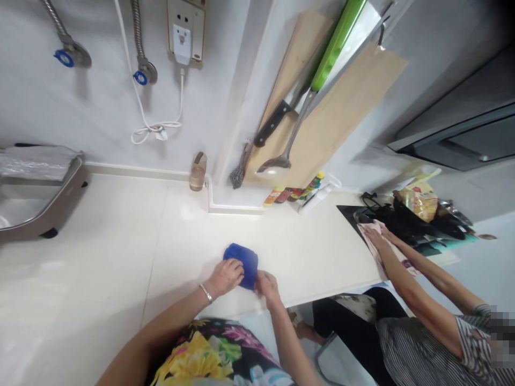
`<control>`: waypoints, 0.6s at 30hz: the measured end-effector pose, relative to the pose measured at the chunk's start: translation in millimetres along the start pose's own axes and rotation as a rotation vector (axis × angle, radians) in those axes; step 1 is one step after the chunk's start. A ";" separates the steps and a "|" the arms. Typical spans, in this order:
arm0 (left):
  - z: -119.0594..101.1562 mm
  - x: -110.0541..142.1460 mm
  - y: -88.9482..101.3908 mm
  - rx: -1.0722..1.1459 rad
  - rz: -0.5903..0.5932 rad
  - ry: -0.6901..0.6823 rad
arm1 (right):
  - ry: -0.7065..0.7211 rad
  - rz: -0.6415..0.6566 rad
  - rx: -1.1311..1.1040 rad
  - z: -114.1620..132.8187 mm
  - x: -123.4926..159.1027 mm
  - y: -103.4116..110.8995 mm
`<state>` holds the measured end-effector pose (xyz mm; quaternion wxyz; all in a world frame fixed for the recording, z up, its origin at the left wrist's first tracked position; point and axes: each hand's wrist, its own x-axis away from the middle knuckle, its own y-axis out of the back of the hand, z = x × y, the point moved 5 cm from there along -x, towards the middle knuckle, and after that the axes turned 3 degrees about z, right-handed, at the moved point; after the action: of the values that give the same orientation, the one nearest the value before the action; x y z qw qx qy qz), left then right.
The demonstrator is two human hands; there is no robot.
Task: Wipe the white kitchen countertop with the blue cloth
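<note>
A folded blue cloth (243, 259) lies on the pale counter (120, 257) near its front edge. My left hand (226, 275), with a bracelet on the wrist, rests on the cloth's left side, fingers curled over it. My right hand (267, 286) grips the cloth's lower right corner. Both hands hold the cloth against the counter.
Another person at the right presses a pale rag (376, 238) on a black stove (402, 225). A metal appliance (40, 187) stands at the left. A small jar (198, 171), bottles (295, 194), cutting boards (341, 107), a knife (273, 123) and a ladle (277, 161) line the wall.
</note>
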<state>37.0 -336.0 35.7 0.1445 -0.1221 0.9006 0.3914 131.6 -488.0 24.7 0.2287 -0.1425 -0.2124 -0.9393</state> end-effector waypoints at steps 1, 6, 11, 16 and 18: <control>0.6 -0.6 0.6 0.041 -0.024 0.035 | -0.006 0.015 -0.006 0.2 0.6 -0.5; 18.7 -1.6 10.4 0.306 -0.224 0.313 | -0.008 0.044 0.014 2.6 0.6 -3.6; 56.9 23.0 34.2 0.662 -0.547 0.654 | 0.075 -0.050 0.096 7.0 -4.1 -3.3; 65.4 53.8 51.0 1.001 -0.639 0.826 | 0.160 -0.136 0.126 4.9 0.6 -6.4; 61.3 58.7 56.3 1.095 -0.602 0.852 | 0.183 -0.150 0.117 2.9 5.4 -9.1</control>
<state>-26.1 -259.5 12.6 -0.0756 -0.4144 0.8720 -0.2494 123.0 -481.4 26.1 0.1843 -0.0261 -0.2553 -0.9488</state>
